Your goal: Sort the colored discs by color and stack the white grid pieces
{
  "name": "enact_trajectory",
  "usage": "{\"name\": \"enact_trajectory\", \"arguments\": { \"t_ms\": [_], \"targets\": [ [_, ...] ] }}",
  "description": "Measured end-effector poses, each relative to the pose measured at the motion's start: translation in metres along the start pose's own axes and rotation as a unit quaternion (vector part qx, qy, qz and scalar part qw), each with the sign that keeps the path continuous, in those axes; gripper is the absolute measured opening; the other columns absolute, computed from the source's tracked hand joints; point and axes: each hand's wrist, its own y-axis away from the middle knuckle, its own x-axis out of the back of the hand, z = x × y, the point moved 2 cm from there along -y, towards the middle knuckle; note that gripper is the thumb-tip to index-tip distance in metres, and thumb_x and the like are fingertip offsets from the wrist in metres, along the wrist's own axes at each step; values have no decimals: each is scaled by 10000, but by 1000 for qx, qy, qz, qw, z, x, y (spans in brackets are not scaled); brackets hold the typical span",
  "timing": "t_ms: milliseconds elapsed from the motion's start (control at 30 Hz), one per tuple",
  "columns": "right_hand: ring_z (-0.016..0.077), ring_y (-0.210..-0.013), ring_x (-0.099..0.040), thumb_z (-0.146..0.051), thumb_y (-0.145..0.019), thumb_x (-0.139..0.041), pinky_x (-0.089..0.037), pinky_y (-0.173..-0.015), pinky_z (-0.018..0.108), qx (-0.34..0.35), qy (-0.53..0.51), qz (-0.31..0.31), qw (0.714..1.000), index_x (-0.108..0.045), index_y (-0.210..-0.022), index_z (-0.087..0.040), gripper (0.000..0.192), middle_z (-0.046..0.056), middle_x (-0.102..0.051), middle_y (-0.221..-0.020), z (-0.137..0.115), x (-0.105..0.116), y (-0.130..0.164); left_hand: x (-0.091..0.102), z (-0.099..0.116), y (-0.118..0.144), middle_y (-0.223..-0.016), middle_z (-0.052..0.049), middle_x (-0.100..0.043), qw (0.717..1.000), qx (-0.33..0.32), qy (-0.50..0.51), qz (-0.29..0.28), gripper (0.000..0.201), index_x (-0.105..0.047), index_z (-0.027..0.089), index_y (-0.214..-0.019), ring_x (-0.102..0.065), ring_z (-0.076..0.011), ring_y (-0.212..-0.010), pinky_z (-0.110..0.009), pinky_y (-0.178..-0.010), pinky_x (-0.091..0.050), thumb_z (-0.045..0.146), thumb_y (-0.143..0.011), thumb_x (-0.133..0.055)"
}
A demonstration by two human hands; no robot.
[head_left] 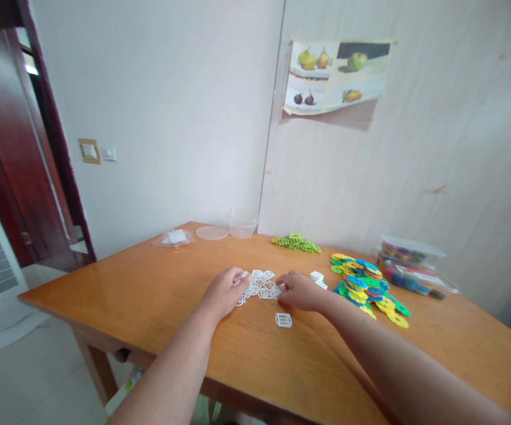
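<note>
The wooden table is the landmark here, and everything else sits on its top. Toward its far right corner stands a clear lidded box of coloured pieces, and just in front of that a spread heap of coloured discs. At the far edge near the middle lies a strip of green pieces, with a clear tub, a flat lid and a small plastic bag to its left along the same edge.

At the table's middle lies the pile of white lattice tiles, with the left hand on its left side and the right hand on its right. Both hands are curled over the pile's edges with fingertips among the tiles; the left seems to pinch one tile, though whether the right holds one cannot be told. One loose tile lies nearer the table's front edge, apart from the pile.

The tiles look thin, light and stiff, likely to slide on the glossy top, so a fingertip pinch across a tile's edges seems the surest hold
</note>
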Motion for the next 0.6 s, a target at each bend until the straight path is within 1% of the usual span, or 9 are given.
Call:
{"name": "enact_trajectory", "arguments": {
  "t_ms": [100, 167, 267, 333, 400, 467, 500, 600],
  "targets": [
    [181, -771, -620, -291, -724, -624, -363, -613, 243, -15, 5, -5, 1000, -719, -956, -232, 257, 38, -703, -898, 1, -2, -4, 0, 0, 0, -945, -70, -726, 1000, 0, -2, 3, 363, -669, 197, -960, -659, -191, -917, -264, -805, -486, 516, -812, -582],
    [187, -760, -618, -357, -733, -636, -352, -597, 248, -29, 10, 1, 1000, -710, -914, -217, 241, 44, -705, -873, 2, -4, -6, -1, 1, 0, -932, -67, -727, 1000, -4, -2, 6, 353, -671, 199, -947, -660, -190, -901, -265, -794, -488, 512, -811, -584],
    [203, -742, -609, -511, -752, -619, -339, -576, 261, -48, 14, 12, 999, -692, -861, -194, 343, 68, -700, -839, 3, -5, -5, -1, 1, 0, -926, -62, -728, 1000, -5, -1, 9, 346, -670, 203, -937, -661, -187, -890, -259, -779, -490, 512, -807, -588],
    [203, -722, -600, -554, -792, -561, -334, -569, 266, -53, 12, 17, 998, -683, -853, -183, 395, 80, -694, -826, 5, -3, -4, -1, 1, -1, -928, -60, -727, 1000, -5, -3, 10, 345, -668, 204, -937, -661, -185, -889, -256, -775, -489, 513, -808, -584],
    [190, -718, -594, -491, -834, -521, -332, -570, 261, -47, 5, 18, 999, -678, -888, -184, 349, 75, -692, -842, 6, 0, -2, -1, 1, -1, -931, -62, -725, 1000, -5, -3, 11, 345, -668, 203, -938, -660, -184, -890, -256, -775, -488, 512, -810, -583],
    [167, -726, -595, -391, -823, -548, -340, -580, 244, -25, -9, 8, 1000, -675, -975, -208, 270, 46, -692, -868, 7, 4, -2, -1, 1, -1, -922, -63, -724, 1000, -4, -3, 12, 342, -670, 202, -937, -657, -185, -887, -258, -773, -486, 508, -806, -588],
    [156, -733, -597, -351, -798, -578, -347, -589, 234, -9, -17, -2, 1000, -669, -1031, -230, 277, 26, -691, -880, 8, 5, -2, -1, 1, -1, -912, -62, -723, 1000, -4, -4, 12, 341, -671, 201, -935, -657, -185, -881, -259, -770, -486, 506, -804, -591],
    [146, -755, -604, -278, -717, -649, -367, -619, 222, 33, -32, -31, 998, -648, -1143, -295, 427, -12, -686, -896, 9, 6, -2, -1, 2, -1, -885, -56, -720, 1000, -8, -6, 9, 344, -670, 200, -928, -655, -182, -854, -258, -756, -486, 510, -803, -586]
  ]
}}
